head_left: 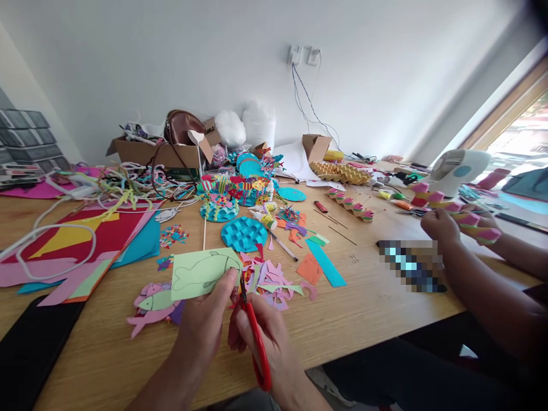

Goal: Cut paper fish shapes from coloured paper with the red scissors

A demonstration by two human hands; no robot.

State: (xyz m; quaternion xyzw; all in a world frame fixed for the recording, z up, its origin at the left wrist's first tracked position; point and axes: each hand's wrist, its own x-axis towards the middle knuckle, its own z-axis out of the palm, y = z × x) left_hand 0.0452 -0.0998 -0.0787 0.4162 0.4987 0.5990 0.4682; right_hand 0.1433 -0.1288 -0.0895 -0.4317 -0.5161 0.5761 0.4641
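A pale green paper (194, 275) with a fish drawn in pencil is pinched in my left hand (212, 305), thumb on top near its right end. My right hand (268, 337) is closed round the red-handled scissors (257, 345); their blades meet the paper's right edge. Beneath and left of the paper lie cut-out paper fish (156, 305) in pink, green and purple. Pink and purple paper scraps (272, 279) are spread just beyond the scissors. A turquoise egg-carton disc (244, 234) sits farther back.
At the right, another person's hands (443, 225) hold a pink and yellow carton strip (464, 220). Coloured sheets (103, 240) and white cords lie left. A cardboard box (141, 153), decorated turquoise crafts (220, 208) and a pen (285, 246) are farther back.
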